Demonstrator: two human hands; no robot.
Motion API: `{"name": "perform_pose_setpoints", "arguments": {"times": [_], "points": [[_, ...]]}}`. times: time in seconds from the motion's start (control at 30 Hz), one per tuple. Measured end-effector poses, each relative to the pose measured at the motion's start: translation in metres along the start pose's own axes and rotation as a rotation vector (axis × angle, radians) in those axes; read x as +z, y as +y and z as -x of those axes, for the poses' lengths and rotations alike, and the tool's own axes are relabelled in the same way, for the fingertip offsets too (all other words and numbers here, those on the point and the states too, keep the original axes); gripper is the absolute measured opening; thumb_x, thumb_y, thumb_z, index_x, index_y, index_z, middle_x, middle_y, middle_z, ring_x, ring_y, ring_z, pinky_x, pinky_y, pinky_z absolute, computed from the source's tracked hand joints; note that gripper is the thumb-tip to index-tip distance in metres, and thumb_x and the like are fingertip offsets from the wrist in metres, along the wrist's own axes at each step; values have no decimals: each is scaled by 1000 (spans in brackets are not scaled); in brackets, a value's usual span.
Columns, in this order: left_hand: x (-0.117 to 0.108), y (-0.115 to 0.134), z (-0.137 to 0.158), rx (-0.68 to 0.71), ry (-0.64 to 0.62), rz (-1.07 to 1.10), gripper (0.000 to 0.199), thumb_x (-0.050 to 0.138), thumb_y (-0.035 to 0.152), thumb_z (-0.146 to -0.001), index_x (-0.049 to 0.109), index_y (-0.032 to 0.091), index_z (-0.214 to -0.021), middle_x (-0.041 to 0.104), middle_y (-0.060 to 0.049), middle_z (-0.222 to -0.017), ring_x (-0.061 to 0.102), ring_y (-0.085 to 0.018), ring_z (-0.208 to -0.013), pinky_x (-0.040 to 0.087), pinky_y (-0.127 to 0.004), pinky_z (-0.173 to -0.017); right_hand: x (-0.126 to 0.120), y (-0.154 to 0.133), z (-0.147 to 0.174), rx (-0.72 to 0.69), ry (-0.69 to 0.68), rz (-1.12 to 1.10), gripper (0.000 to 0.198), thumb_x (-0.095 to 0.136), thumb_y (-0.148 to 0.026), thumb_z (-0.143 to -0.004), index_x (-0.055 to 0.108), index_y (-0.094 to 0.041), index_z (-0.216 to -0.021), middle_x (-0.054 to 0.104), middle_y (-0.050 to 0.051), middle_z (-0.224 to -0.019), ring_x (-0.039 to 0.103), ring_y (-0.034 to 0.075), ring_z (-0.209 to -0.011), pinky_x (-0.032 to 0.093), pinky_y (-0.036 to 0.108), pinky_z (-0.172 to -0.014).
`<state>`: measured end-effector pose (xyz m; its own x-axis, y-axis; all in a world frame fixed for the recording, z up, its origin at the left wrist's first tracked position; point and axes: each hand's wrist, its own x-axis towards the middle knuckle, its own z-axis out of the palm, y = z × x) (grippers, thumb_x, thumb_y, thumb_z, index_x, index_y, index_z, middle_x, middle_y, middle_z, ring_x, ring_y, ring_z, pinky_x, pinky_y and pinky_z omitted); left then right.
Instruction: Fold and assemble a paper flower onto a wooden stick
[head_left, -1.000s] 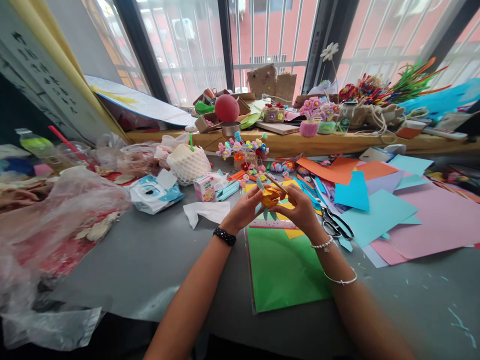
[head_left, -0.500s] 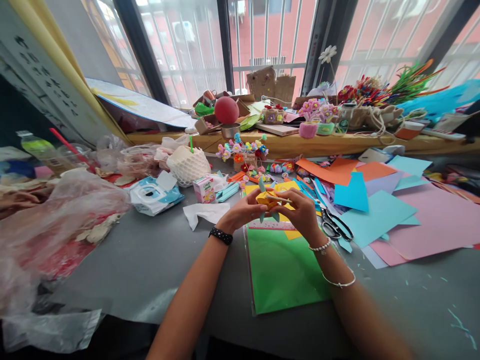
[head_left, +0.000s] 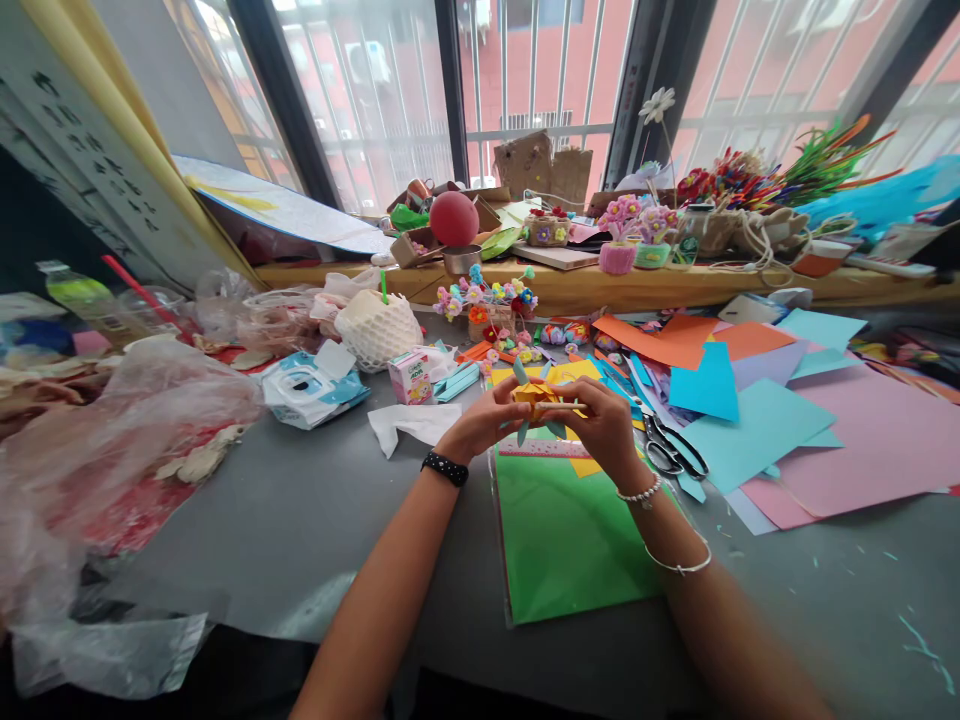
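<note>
Above a green paper sheet (head_left: 577, 540) in a clear sleeve, my left hand (head_left: 484, 420) is closed on a yellow paper flower (head_left: 531, 394) with pale blue-green paper points sticking out around it. My right hand (head_left: 606, 420) pinches a thin pale stick (head_left: 562, 406) that lies across the flower's near side; its fingers also come close to the flower. Fingers cover part of the flower, so whether the stick touches it I cannot tell. Yellow paper (head_left: 574, 373) lies just behind the hands. Black-handled scissors (head_left: 675, 447) rest to the right of my right hand.
Coloured paper sheets (head_left: 877, 430) spread over the right side. A wipes pack (head_left: 311, 385), a small pink box (head_left: 410, 378), a white tissue (head_left: 412, 425) and a net-wrapped coconut (head_left: 380, 330) stand left. Plastic bags (head_left: 135, 430) and another person's hand (head_left: 34, 390) are at far left.
The yellow flower has turned slightly in my fingers, and the stick has shifted to lie more level. Both arms stay nearly in place.
</note>
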<state>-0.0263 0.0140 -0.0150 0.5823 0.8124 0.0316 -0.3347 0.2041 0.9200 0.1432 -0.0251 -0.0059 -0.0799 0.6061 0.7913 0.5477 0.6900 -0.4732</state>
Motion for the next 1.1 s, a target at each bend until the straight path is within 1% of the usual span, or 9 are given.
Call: {"name": "perform_pose_setpoints", "arguments": {"times": [0.17,0.3,0.37,0.43,0.6,0.7,0.87,0.97,1.1], "points": [[-2,-1,-1,0,15,-5,46,75,28,-55,57,19,-97,61,-2,-85,58,-8,-66,41,-16,-56,2,2,3,1,16,27,14,59,-33,-74,62,-20,-77,58,-1,-62,52,11,-55,39,23,-50],[6,2,1,-9,55,-7,45,77,29,-51,58,18,-90,61,0,-79,57,-8,-64,41,-17,-57,2,0,2,15,11,24,14,61,-34,-73,61,-20,-73,58,-1,-62,51,11,-54,38,23,-50],[10,3,1,29,97,11,38,78,30,-49,59,13,-78,59,1,-68,55,-7,-59,40,-17,-57,2,-2,1,23,-12,14,14,61,-33,-73,62,-20,-70,58,-1,-61,51,11,-55,38,23,-51],[13,5,0,24,92,28,37,78,28,-48,58,12,-75,59,1,-66,55,-7,-59,40,-18,-59,2,-3,0,42,-37,-7,15,60,-34,-73,62,-20,-70,59,0,-62,52,11,-56,39,23,-51],[14,8,1,86,-61,52,44,76,25,-53,59,16,-92,64,-3,-84,58,-11,-71,41,-21,-66,-3,0,-4,138,-48,-39,21,61,-38,-72,65,-20,-82,62,2,-70,52,12,-59,38,23,-50],[12,8,1,104,-112,12,49,74,17,-57,56,20,-102,63,-5,-95,59,-13,-78,41,-22,-70,-5,0,-6,162,-30,-12,20,58,-36,-74,65,-20,-85,61,1,-70,48,11,-56,36,23,-49],[9,7,-2,144,-62,-14,51,71,10,-59,55,23,-105,62,-3,-99,59,-12,-84,41,-22,-76,-5,2,-5,212,9,-20,23,61,-37,-71,61,-20,-87,57,-1,-66,37,8,-47,31,23,-45],[10,8,-2,167,-29,-1,48,71,10,-58,57,23,-102,62,-2,-100,60,-11,-83,42,-22,-76,-5,3,-5,258,40,-78,25,66,-39,-66,56,-20,-81,49,-5,-58,30,6,-43,26,22,-41],[12,9,-1,177,39,-22,48,73,13,-55,59,21,-100,61,-4,-103,60,-12,-83,42,-24,-76,-7,1,-6,180,-18,-139,21,65,-36,-68,57,-20,-79,49,-4,-63,29,6,-44,26,22,-40]]}}
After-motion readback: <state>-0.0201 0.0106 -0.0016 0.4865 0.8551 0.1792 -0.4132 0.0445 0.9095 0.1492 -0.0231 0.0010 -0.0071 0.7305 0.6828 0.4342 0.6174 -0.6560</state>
